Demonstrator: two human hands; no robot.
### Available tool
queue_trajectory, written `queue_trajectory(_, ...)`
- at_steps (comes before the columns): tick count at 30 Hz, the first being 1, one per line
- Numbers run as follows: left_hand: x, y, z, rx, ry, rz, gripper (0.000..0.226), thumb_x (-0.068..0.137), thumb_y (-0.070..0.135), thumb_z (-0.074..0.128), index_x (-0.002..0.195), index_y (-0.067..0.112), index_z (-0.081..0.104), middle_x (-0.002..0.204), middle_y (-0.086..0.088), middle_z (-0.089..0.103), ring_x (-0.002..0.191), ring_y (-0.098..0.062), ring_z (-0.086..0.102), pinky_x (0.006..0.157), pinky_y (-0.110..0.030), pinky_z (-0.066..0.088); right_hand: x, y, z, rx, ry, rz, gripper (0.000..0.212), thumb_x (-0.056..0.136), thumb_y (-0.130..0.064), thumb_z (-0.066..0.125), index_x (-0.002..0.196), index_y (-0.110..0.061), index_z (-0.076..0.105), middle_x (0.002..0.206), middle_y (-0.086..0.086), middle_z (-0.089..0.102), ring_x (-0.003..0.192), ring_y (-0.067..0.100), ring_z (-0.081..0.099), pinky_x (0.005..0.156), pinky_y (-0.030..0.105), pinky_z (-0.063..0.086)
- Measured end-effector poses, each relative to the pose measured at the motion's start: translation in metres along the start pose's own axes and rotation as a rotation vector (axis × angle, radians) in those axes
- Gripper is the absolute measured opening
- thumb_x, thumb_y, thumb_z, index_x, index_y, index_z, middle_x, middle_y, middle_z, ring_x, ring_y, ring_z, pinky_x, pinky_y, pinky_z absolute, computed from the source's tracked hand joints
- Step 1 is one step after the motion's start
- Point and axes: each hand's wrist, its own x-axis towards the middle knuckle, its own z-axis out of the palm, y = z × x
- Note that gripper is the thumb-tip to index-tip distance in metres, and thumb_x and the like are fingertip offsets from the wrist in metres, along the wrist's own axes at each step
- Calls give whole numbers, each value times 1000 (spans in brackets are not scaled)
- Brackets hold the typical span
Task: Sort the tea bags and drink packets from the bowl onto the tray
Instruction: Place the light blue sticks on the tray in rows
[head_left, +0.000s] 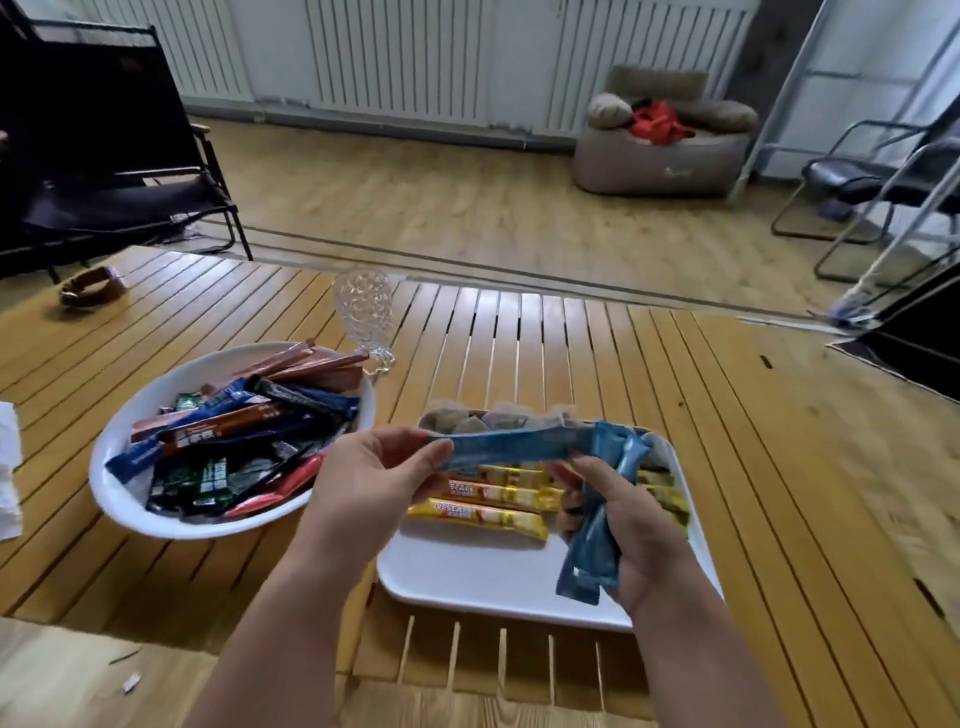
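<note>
Your left hand (371, 480) pinches one end of a light blue packet (506, 451) stretched across above the tray (488, 582), while your right hand (631, 525) curls its fingers around a bunch of blue packets (597, 540). Yellow packets (480, 514) lie on the tray; the bowl (124, 499) on the table (753, 467) holds mixed packets.

A slatted wooden table (571, 332) carries a white bowl (111, 493) left of the left hand (363, 483), a white tray (467, 577) beneath both hands, and a clear glass (363, 312) beyond them.
</note>
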Motion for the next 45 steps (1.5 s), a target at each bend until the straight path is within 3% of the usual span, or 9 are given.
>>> queue_trajectory(2,-3,0,5,199,84,234,12,77,29,75,86,21,75,72,8,74,69,-6,71,57,-14,53,0,3,-1,-66,173,-1,45,73,-30,78,110,-12,62,96,8,71,74,15,65,69,34,50)
queue_trajectory(5,-10,0,18,467,-23,516,15,80,23,76,94,18,77,82,12,73,77,-2,70,64,-18,57,-5,9,11,-62,45,80,64,56,-44,83,106,-9,65,93,7,73,66,13,58,58,28,49)
queue_trajectory(10,-17,-1,45,603,-331,516,15,84,33,67,94,25,76,93,20,65,89,1,63,75,-15,53,-3,6,11,-85,-120,99,56,59,-42,80,101,-5,71,80,10,64,67,19,56,62,31,44)
queue_trajectory(14,-7,7,27,116,-9,221,36,80,55,58,91,23,71,76,12,71,72,-1,67,56,-16,52,-1,-4,2,-205,-262,-57,43,65,-39,77,99,-13,75,78,3,63,57,10,52,55,23,42)
queue_trajectory(17,1,8,18,-48,14,-85,54,67,63,62,96,18,69,72,10,72,63,-1,67,56,-20,48,-3,-6,1,-456,-344,-105,32,70,-40,75,96,-22,77,73,-8,68,61,0,60,58,18,46)
queue_trajectory(25,4,0,9,-227,232,-81,26,79,35,71,97,16,68,63,7,68,52,0,61,50,-15,50,-7,-6,5,-529,-366,-108,16,81,-22,75,95,-29,75,73,-1,63,59,7,52,57,20,47)
queue_trajectory(32,3,6,5,-177,-46,-101,30,68,33,78,93,18,74,79,-1,76,76,-10,73,63,-17,55,-3,-11,-6,4,-363,-95,27,81,-20,71,108,-15,73,90,7,70,64,8,57,53,21,47)
queue_trajectory(37,3,6,-7,52,-129,-217,8,89,17,66,95,13,70,70,-5,75,58,-8,70,49,-14,51,-7,-8,-2,-283,-105,-165,24,76,-33,69,95,-17,72,83,5,76,70,10,68,62,24,47)
queue_trajectory(45,1,17,-21,-16,-252,-408,39,81,33,63,109,5,65,53,-1,56,43,-6,48,38,-14,41,-12,-14,2,-405,102,-129,32,77,-39,74,97,-19,59,96,5,61,91,19,56,81,35,42)
